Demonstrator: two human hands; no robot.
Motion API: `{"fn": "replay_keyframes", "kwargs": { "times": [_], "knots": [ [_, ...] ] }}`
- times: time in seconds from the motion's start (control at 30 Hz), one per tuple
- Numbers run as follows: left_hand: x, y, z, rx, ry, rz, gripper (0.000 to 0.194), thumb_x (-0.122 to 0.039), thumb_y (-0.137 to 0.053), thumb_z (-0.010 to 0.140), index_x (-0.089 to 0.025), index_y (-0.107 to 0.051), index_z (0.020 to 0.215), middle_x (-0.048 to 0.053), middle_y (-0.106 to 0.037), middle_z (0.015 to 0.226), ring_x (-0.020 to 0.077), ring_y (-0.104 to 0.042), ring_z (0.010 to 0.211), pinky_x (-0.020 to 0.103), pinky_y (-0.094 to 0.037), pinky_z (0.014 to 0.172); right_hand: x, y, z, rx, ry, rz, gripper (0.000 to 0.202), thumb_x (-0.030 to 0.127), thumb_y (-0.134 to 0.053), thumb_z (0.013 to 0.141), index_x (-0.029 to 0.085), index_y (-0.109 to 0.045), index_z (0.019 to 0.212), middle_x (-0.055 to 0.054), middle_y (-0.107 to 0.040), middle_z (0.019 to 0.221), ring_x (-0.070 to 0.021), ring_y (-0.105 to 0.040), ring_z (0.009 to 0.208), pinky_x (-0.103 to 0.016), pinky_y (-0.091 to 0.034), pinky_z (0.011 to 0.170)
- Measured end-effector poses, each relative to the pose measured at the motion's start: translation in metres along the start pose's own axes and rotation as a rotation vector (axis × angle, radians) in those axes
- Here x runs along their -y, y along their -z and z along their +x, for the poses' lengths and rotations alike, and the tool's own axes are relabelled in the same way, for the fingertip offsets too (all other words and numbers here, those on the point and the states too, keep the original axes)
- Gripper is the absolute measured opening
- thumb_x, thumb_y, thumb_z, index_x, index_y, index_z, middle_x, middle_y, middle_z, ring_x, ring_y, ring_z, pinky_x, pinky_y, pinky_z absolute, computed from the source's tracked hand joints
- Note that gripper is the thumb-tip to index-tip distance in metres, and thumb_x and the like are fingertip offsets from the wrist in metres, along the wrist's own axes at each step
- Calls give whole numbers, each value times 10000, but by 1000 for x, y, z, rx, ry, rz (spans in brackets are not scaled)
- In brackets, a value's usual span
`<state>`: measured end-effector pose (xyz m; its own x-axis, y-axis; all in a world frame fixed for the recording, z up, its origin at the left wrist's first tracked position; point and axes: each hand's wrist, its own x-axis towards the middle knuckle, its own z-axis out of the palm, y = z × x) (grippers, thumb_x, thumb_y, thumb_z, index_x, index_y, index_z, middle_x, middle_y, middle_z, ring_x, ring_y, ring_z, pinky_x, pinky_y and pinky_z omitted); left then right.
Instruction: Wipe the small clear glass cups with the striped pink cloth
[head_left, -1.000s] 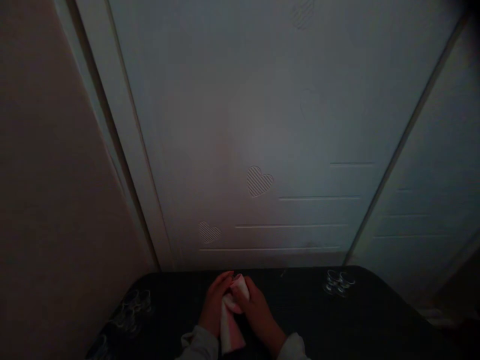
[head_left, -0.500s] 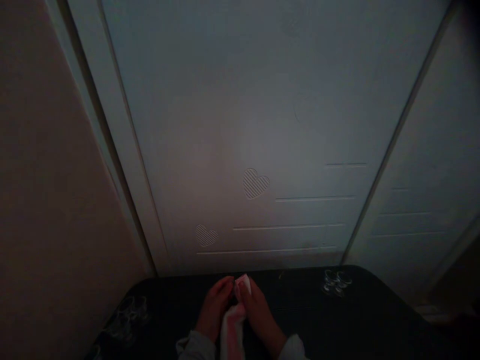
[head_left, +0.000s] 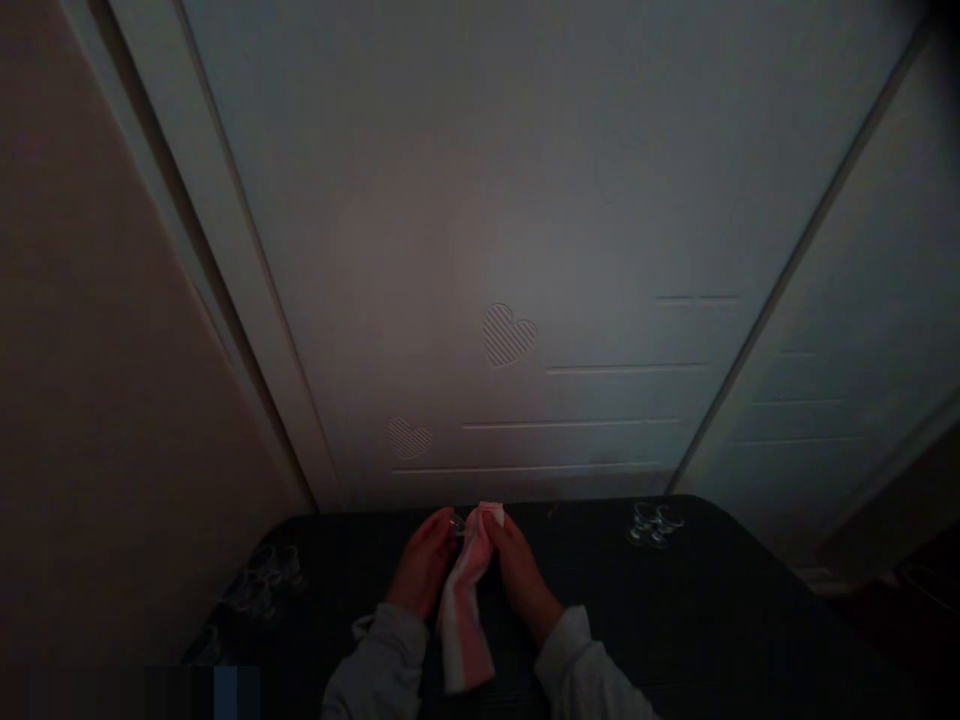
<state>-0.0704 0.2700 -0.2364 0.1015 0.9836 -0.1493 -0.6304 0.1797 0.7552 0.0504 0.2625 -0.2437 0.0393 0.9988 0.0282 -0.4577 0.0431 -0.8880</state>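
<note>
At six o'clock of the view, over the far part of a dark tabletop (head_left: 600, 620), both hands up close together. Light poor, details soft.

Left hand (head_left: 424, 565): fingers curled round a small clear glass piece (head_left: 457, 523), only its rim end showing between fingertips and cloth. Right hand (head_left: 517, 575): thumb and fingers pinching the top of a pink-and-white striped cloth (head_left: 469, 610). Cloth lies just beside the glass piece, its loose end trailing down between the forearms toward six o'clock; cannot tell whether that end touches the tabletop. Grey sleeves (head_left: 382, 660) at both wrists.

Four o'clock, near the back edge: small group of clear glassware (head_left: 649, 525), upright by the look of it. Eight o'clock, along the left edge: larger, looser cluster of similar glassware (head_left: 262, 580), too dim to count. White panel (head_left: 450, 250) behind, running up to twelve o'clock, grooved lines and hearts (head_left: 510, 335) pressed in.

Progress, as judged: mid-handling. One piece is in hand with the cloth, neither set down. Glassware stands on both sides; which group, if either, has been dealt with, the view does not settle. Amount left: cannot tell.
</note>
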Motion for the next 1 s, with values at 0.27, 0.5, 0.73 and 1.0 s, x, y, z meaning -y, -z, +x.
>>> {"fn": "replay_keyframes", "kwargs": {
  "times": [0.27, 0.5, 0.73, 1.0],
  "knots": [
    [0, 7, 5, 29, 22, -158, 210, -220, -644, 672, -149, -604, 866, 10, -624, 731, 108, -581, 676, 231, -448, 665, -5, 8, 5, -54, 49, 23, 368, 443, -559, 703, 160, -617, 931, -54, -625, 991, -199, -518, 973, -315, -352, 885],
    [3, 6, 4, 23, -15, -56, 290, -226, -667, 644, -151, -592, 914, 29, -630, 791, 124, -588, 718, 240, -440, 678, -5, 5, 2, 11, 50, -103, 417, 511, -467, 748, 147, -615, 887, -59, -637, 899, -190, -548, 873, -315, -391, 817],
    [-1, -3, -1, -16, -2, 16, 324, -215, -685, 621, -160, -585, 924, 28, -630, 793, 108, -583, 688, 228, -427, 662, 3, -1, -5, 76, 130, -361, 328, 439, -509, 749, 159, -578, 906, -25, -594, 806, -155, -522, 742, -261, -403, 686],
    [1, -1, 1, -9, 1, 31, 300, -207, -687, 617, -154, -593, 897, 28, -626, 797, 106, -580, 693, 221, -427, 643, 1, -1, -3, 54, 174, -410, 295, 436, -485, 756, 160, -552, 834, -4, -540, 717, -133, -480, 662, -237, -391, 622]
  ]
}}
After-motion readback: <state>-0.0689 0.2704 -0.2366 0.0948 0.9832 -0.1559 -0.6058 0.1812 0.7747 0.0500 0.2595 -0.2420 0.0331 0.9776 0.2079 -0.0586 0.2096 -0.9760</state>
